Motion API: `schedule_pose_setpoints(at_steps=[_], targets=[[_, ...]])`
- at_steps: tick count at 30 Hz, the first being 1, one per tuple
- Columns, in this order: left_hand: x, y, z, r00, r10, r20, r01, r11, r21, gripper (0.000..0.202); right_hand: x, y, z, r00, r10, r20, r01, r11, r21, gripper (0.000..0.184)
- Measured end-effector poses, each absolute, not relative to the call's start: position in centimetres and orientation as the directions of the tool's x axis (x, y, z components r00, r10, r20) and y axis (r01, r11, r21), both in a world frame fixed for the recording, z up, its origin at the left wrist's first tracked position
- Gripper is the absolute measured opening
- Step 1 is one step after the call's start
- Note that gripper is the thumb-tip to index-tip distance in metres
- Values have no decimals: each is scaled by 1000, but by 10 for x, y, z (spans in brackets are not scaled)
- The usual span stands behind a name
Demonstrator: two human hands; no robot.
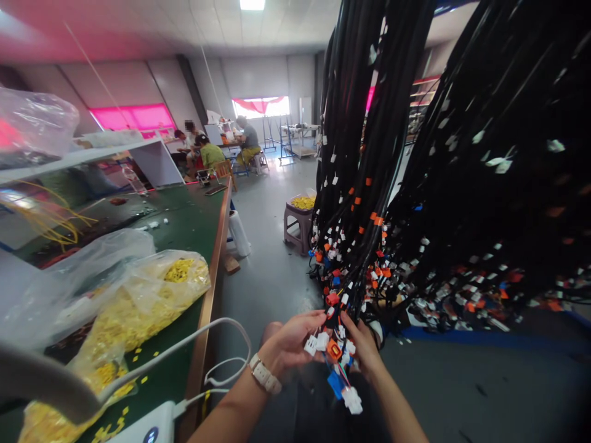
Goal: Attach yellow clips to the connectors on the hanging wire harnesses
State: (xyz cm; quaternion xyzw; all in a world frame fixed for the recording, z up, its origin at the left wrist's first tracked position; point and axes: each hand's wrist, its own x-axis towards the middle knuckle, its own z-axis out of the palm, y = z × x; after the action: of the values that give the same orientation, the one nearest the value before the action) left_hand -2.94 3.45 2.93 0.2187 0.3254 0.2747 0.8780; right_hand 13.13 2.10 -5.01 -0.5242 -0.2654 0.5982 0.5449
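A thick bundle of black wiring harnesses (364,154) hangs down in front of me, its lower ends full of white, orange, red and blue connectors. My left hand (298,338), with a watch on its wrist, is closed around the left side of one cluster of harness ends. From the other side my right hand (364,347) grips the same cluster, its fingers partly hidden behind the plugs. Between the hands show an orange connector (333,350) and a white connector (316,344). Below them dangle a blue connector (335,384) and a larger white plug (352,400).
At left, a green-topped table (184,215) bears plastic bags of small yellow pieces (138,307), a white power bank (148,424) and its cable. A stool (298,224) holds more yellow pieces. More harnesses (498,184) hang at right. Several people sit at far tables.
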Motion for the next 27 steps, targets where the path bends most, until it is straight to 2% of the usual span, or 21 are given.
schedule_pose_setpoints(at_steps=[6,9,13,15,21,27], targets=[[-29,35,30,651,626,-429,-279,723,631,26,130,20,-46,197,917,-346,-348,-264,-899,36],[-29,36,26,601,679,-422,-238,656,716,32,127,21,-46,246,917,-312,-317,-228,-921,32],[-30,40,10,486,812,-322,-46,392,919,38,122,21,-50,278,929,-242,-293,-158,-943,37],[-31,44,2,446,864,-235,57,234,970,42,121,21,-50,309,924,-226,-249,-151,-957,39],[-11,61,15,201,980,-3,276,-54,960,55,113,23,-47,350,922,-168,-191,-106,-976,48],[52,97,49,171,957,234,237,-271,933,66,107,29,-69,362,921,-143,-182,-81,-980,41]])
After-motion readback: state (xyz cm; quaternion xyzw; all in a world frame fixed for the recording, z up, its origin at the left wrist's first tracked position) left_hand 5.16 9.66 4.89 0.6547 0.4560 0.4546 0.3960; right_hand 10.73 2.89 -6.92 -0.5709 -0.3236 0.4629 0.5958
